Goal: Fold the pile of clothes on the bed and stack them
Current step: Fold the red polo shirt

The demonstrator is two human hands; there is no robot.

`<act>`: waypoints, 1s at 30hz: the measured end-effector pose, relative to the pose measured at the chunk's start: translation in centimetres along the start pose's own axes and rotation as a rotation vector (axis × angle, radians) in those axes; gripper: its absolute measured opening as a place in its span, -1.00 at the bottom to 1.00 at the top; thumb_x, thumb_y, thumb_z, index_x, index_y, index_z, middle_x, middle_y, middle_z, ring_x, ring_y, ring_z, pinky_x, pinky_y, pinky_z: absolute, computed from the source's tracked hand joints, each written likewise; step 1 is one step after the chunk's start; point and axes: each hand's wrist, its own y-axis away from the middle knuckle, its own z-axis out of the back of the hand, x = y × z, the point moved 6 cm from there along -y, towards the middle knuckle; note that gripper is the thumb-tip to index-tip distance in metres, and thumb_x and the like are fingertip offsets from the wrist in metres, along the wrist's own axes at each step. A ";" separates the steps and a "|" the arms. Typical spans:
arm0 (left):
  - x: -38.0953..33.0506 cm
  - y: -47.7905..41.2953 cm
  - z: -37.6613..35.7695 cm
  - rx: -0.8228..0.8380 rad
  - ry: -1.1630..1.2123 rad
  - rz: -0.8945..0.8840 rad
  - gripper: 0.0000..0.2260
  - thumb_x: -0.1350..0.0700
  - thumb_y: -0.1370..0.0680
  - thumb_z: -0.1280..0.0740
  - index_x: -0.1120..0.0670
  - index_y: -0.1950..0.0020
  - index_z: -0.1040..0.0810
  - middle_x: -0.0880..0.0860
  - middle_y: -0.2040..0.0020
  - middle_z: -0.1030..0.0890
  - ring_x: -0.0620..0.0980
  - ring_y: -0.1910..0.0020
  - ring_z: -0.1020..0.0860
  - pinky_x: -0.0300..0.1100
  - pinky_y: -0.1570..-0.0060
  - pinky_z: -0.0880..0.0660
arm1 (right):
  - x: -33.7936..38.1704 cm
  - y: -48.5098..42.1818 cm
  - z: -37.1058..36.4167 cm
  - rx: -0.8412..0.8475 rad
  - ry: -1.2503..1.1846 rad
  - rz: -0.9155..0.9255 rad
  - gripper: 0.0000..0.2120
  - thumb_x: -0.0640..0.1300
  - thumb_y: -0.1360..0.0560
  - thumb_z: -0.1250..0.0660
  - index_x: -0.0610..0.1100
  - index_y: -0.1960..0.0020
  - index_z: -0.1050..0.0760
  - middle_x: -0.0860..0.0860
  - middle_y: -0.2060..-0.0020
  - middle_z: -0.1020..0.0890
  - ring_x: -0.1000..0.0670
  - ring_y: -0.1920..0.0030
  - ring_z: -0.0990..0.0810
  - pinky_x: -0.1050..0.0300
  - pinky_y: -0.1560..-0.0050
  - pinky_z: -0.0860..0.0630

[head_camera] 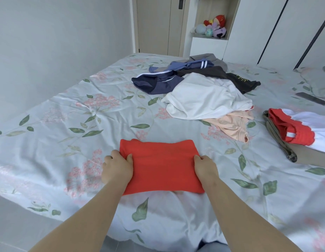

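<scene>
Red garment: a folded red cloth (161,166) lay as a flat, roughly rectangular shape on the near part of the bed (67,124), between the two hands and close to the mattress edge.
Left hand: the left hand (117,166) gripped the left edge of the red cloth, thumb on top of the fabric and fingers curled at the edge.
Right hand: the right hand (206,168) gripped the right edge in the same way, thumb lying on top of the cloth.
Unfolded pile: further back and to the right sat a loose heap. A crumpled white garment (203,97) lay at its front and a peach garment (232,124) stuck out from under its near side. A navy garment with white stripes (154,82) lay to the left, and behind were a lighter blue striped piece (187,65), a grey piece (209,59) and a dark brown-black garment (236,79).
Stack: at the right edge, well apart from the red cloth, a red-and-white garment (292,128) rested on an olive-khaki one (278,140).
Bedding: a pale sheet printed with pink flowers and green leaves, wrinkled.
Other item on bed: a flat dark oblong object (312,98) lay near the far right; I cannot tell what it was.
Background: a beige door (154,24) stood beyond the bed, and soft toys (214,26) sat in an open shelf niche beside it.
</scene>
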 end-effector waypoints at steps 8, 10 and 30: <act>-0.6 -0.2 -0.9 0.384 0.504 0.140 -0.65 -0.19 -0.48 -0.35 0.08 0.01 -0.49 0.02 0.17 -0.57 0.03 0.18 -0.56 -0.13 0.17 -0.44 | 0.3 1.1 -0.9 0.249 -0.397 -0.110 -0.45 0.16 -0.47 -0.34 -0.24 -0.26 -0.48 -0.12 -0.08 -0.62 -0.12 -0.07 -0.60 0.01 -0.16 -0.51; -0.8 0.2 -0.6 0.468 0.700 0.177 -0.71 -0.11 -0.47 -0.41 0.09 0.03 -0.55 0.06 0.18 -0.65 0.04 0.19 -0.61 -0.15 0.27 -0.48 | 0.6 1.8 -1.0 0.348 -0.564 -0.133 -0.54 0.08 -0.48 -0.37 -0.22 -0.24 -0.51 -0.12 -0.03 -0.65 -0.10 0.00 -0.63 0.06 -0.01 -0.56; -17.5 8.1 -0.9 0.834 0.963 0.153 -0.84 0.03 -0.54 -0.35 0.12 0.04 -0.58 0.11 0.34 -0.67 0.09 0.26 -0.61 -0.07 0.31 -0.50 | -3.7 3.1 17.8 0.318 -1.008 -0.055 -0.82 -0.12 -0.45 -0.27 -0.13 0.00 -0.58 -0.11 0.29 -0.69 -0.09 0.38 -0.67 0.03 0.44 -0.57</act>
